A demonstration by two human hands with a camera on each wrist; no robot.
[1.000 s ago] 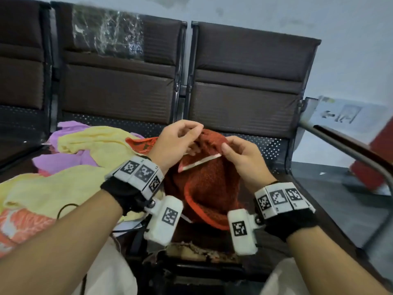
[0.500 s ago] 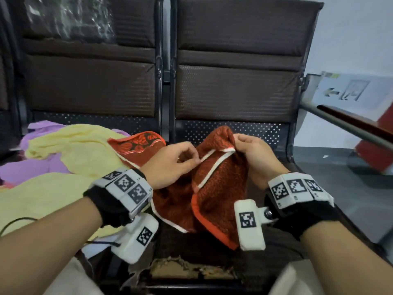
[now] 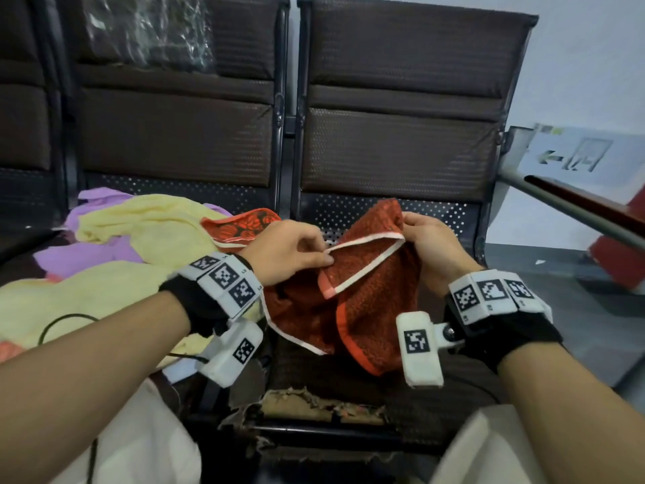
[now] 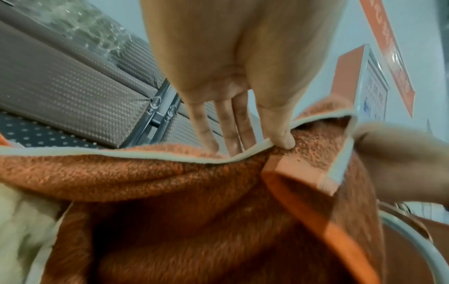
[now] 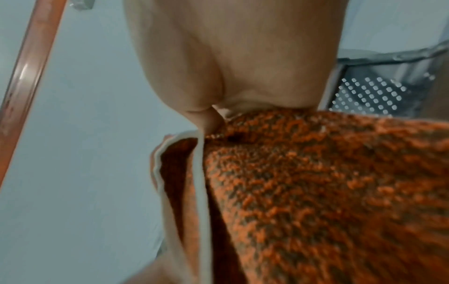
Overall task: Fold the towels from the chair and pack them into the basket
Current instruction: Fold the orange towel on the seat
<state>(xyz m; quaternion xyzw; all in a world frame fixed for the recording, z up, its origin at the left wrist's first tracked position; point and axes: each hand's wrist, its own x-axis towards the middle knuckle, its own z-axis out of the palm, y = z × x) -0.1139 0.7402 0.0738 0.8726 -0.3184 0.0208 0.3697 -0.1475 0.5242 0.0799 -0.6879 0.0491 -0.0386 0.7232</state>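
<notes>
The person is holding a rust-orange towel (image 3: 363, 291) up over the seat of the right-hand chair (image 3: 401, 141), both hands working along its white-trimmed edge. The left hand (image 3: 289, 251) is pinching that white edge between thumb and fingertips (image 4: 283, 139), with the other fingers lying straight behind the cloth in the left wrist view. The right hand (image 3: 427, 244) is gripping the towel's upper corner, its fingers curled round the bunched fabric, and the right wrist view is showing the thumb pressing at the trim where the edge doubles over. Between the two hands the white edge is running taut, and the rest of the towel is hanging down in loose folds toward the worn front lip of the seat. On the neighbouring chair to the left, a heap of yellow towels (image 3: 115, 263) is lying over a purple towel (image 3: 87, 253), with another orange patterned towel (image 3: 244, 227) resting just beside the left hand. A metal handrail (image 3: 572, 207) is slanting past on the right.
</notes>
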